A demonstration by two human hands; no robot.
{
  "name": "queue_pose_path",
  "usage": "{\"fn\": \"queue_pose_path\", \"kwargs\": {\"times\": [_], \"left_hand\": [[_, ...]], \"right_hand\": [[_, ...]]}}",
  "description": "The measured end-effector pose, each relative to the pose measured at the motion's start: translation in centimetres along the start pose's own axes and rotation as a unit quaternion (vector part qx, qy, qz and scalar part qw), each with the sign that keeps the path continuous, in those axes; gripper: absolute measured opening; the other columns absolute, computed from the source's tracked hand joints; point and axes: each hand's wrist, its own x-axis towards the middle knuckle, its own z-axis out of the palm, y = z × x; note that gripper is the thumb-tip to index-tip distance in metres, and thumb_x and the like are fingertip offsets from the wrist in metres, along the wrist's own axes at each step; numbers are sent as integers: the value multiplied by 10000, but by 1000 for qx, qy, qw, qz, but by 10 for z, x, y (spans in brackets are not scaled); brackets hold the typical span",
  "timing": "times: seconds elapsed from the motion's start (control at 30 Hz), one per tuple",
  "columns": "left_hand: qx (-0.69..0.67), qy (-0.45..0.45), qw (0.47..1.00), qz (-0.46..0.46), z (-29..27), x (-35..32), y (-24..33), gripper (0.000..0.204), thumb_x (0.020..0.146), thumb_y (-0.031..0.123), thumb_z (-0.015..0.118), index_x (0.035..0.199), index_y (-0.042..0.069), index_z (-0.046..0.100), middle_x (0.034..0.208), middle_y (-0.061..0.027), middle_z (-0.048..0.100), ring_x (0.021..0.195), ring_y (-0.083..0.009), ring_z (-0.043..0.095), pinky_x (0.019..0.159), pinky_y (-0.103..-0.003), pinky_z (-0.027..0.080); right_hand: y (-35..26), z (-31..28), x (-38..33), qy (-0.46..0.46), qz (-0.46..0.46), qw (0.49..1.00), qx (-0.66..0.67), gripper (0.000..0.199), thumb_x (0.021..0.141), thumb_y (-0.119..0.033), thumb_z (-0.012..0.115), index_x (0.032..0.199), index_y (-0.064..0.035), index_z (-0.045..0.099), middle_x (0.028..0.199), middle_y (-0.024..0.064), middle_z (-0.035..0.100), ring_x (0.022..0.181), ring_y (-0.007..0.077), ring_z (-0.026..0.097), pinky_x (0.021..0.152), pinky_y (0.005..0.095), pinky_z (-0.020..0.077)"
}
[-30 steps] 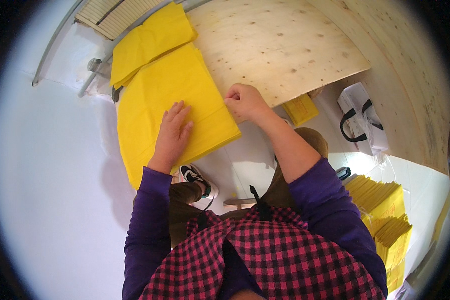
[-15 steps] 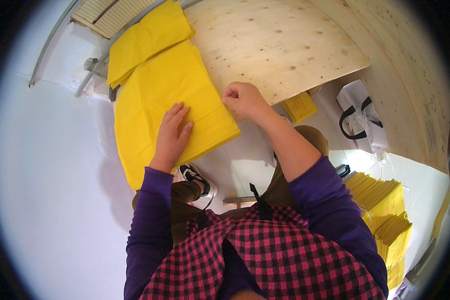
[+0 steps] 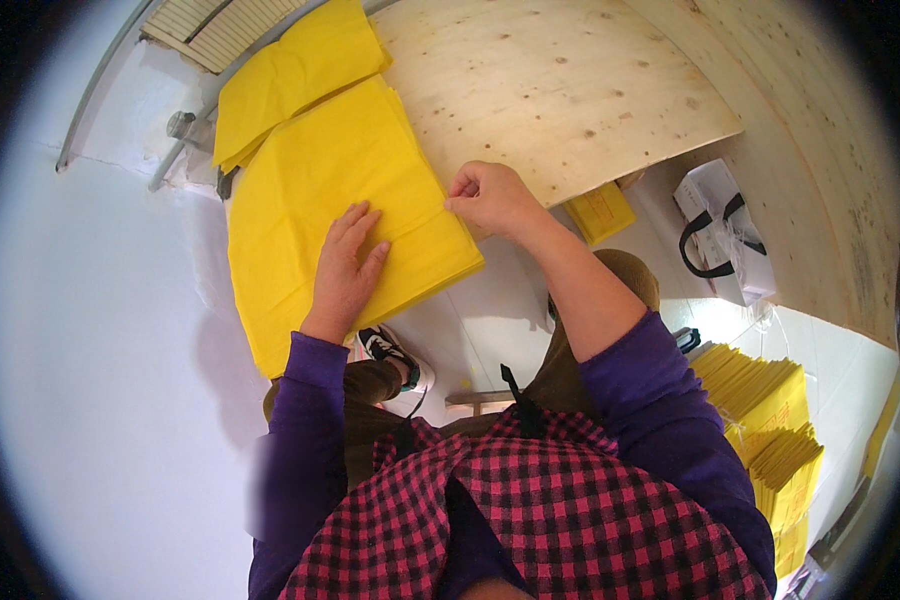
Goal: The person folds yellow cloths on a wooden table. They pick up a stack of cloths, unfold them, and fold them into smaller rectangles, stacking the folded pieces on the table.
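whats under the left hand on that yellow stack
The left hand lies flat on a stack of yellow sheets, which rests on the plywood table. The right hand pinches the stack's right edge. The lower sheets are covered by the top one.

A big sheet stack (image 3: 340,210) lies on the left part of the table (image 3: 570,90), and its near edge sticks out over the table's edge. Behind it, farther from the person, lies a folded sheet (image 3: 290,75), partly on top of the stack. The left hand (image 3: 345,270) rests flat on the stack. The right hand (image 3: 490,198) is at the stack's right edge, where the stack meets the bare table. Below the table, on the floor to the right, stands a bag (image 3: 725,245). Nearer the person, on the right, lie piles of sheets (image 3: 770,420). A shoe (image 3: 390,352) shows under the stack's near edge.
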Motion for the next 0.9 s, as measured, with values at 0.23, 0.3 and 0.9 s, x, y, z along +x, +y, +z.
{"fn": "queue_pose_path", "kwargs": {"times": [0.23,0.3,0.9], "left_hand": [[-5,3,1000,3,1,0,-1,390,845,111,641,1214,11,565,1324,-193,509,1269,-356,438,1065,-397,351],[-6,7,1000,4,1,0,-1,386,844,110,641,1211,12,569,1323,-193,511,1266,-356,441,1064,-397,352],[-8,15,1000,14,3,0,-3,321,870,102,600,1176,4,588,1303,-196,527,1233,-362,466,1047,-395,368]], "right_hand": [[1,0,0,-10,0,1000,-3,191,738,-146,731,841,-15,635,759,60,641,696,152,599,646,290,500],[1,0,0,-12,3,1000,-4,195,735,-144,732,843,-14,634,760,61,641,699,153,599,648,290,499],[3,0,0,-16,7,1000,-15,196,743,-134,726,854,-5,629,767,68,641,696,157,601,629,291,498]]}}
